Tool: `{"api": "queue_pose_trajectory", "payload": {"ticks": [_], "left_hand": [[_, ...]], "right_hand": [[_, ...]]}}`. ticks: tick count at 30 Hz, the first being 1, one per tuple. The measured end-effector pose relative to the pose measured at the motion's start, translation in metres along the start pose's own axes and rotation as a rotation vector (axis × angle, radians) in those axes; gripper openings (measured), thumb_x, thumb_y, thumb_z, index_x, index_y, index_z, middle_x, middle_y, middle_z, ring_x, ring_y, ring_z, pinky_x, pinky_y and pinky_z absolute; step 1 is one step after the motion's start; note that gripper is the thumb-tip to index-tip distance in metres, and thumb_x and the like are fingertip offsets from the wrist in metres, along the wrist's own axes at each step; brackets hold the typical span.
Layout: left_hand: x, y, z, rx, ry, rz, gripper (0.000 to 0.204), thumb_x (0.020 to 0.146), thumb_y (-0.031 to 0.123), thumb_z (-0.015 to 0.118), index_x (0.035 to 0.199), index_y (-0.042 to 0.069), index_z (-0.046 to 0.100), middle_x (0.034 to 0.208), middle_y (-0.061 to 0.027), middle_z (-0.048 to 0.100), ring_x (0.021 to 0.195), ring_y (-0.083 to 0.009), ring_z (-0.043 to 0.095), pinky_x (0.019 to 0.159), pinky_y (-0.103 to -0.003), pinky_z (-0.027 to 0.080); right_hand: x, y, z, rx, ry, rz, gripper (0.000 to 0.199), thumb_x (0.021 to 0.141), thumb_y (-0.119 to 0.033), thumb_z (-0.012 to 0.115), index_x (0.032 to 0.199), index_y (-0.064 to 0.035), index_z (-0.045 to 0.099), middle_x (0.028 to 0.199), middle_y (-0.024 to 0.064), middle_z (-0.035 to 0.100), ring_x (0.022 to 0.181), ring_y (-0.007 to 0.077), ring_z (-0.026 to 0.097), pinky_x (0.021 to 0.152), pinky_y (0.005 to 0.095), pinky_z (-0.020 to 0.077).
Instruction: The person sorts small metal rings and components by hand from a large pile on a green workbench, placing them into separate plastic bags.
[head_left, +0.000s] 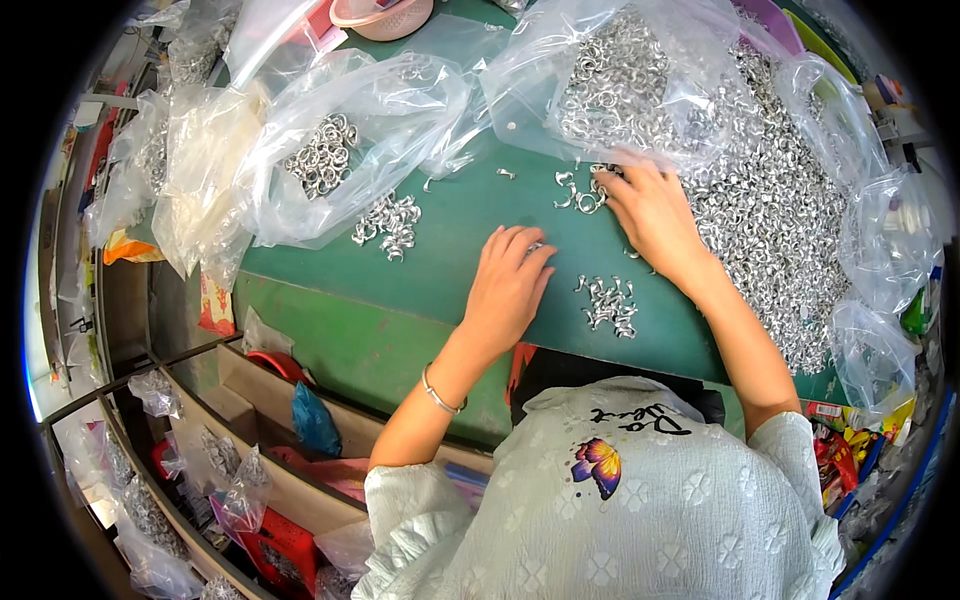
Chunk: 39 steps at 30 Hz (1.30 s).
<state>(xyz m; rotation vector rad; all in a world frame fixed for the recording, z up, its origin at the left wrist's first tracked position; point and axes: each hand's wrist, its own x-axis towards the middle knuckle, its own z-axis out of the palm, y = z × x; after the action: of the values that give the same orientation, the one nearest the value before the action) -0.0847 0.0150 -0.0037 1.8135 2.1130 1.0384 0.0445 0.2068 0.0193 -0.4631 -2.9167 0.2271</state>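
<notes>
two bare hands work over one flat, dark green tabletop [440, 290]. the left hand [508, 280] hovers low over the middle, fingers bent, with a small curved shiny silver metal piece [535, 247] by the fingertips; whether they pinch it, i cannot tell. the right hand [650, 215] has its fingers curled down over one loose cluster of silver ring-like pieces [588, 198]; the tips are partly hidden, so i cannot tell if they grasp any.

of the silver pieces, two small piles lie apart: one left of the left hand [390, 225], one between the forearms, near the table edge [608, 306]. one single piece [506, 174] lies alone between the hands, farther back. one big heap of silver metal pieces [770, 220], too many to count, covers the right side, with clear plastic sheeting around it. one clear, crumpled plastic bag [400, 110] at left holds one clump of silver rings [323, 157].

one round pink plastic basket [385, 22] stands at the back. below the table's left side are open wooden drawers [285, 415], one blue crumpled plastic bag [315, 418] and one red plastic stool [285, 545].
</notes>
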Motion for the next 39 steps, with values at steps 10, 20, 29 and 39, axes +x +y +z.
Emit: {"api": "queue_pose_trajectory", "payload": {"ticks": [10, 20, 29, 39], "left_hand": [[0.045, -0.013, -0.003, -0.015, 0.133, -0.103, 0.027, 0.081, -0.003, 0.062, 0.107, 0.001, 0.061, 0.113, -0.0143, 0.058, 0.104, -0.0343, 0.054, 0.090, -0.041, 0.043], [0.054, -0.031, -0.001, -0.014, 0.070, -0.057, 0.014, 0.080, -0.004, 0.061, 0.094, -0.001, 0.063, 0.096, -0.0137, 0.059, 0.089, -0.0343, 0.057, 0.078, -0.041, 0.046], [0.033, -0.019, -0.013, -0.069, 0.110, -0.069, 0.016, 0.080, -0.005, 0.062, 0.095, 0.000, 0.063, 0.094, -0.0134, 0.061, 0.090, -0.0319, 0.058, 0.080, -0.039, 0.046], [0.081, -0.021, 0.006, 0.137, 0.068, -0.080, 0.033, 0.080, 0.007, 0.069, 0.112, 0.007, 0.062, 0.111, -0.0091, 0.057, 0.102, -0.0294, 0.052, 0.085, -0.039, 0.040]], "right_hand": [[0.002, -0.014, 0.013, 0.107, 0.025, -0.073, 0.044, 0.082, -0.015, 0.067, 0.123, -0.0058, 0.056, 0.130, 0.0104, 0.053, 0.128, 0.0278, 0.043, 0.105, 0.0448, 0.0332], [-0.014, 0.008, -0.007, -0.075, 0.048, 0.116, 0.037, 0.083, -0.020, 0.067, 0.119, -0.0109, 0.061, 0.131, 0.0084, 0.053, 0.133, 0.0269, 0.039, 0.102, 0.0446, 0.0337], [-0.003, 0.014, 0.004, 0.106, 0.084, -0.028, 0.031, 0.083, -0.018, 0.067, 0.112, -0.0091, 0.063, 0.121, 0.0078, 0.059, 0.119, 0.0275, 0.050, 0.099, 0.0424, 0.0357], [-0.002, 0.013, 0.002, 0.274, 0.184, 0.040, 0.016, 0.079, -0.015, 0.070, 0.093, -0.0079, 0.068, 0.105, 0.0086, 0.064, 0.101, 0.0268, 0.058, 0.089, 0.0400, 0.0412]]}}
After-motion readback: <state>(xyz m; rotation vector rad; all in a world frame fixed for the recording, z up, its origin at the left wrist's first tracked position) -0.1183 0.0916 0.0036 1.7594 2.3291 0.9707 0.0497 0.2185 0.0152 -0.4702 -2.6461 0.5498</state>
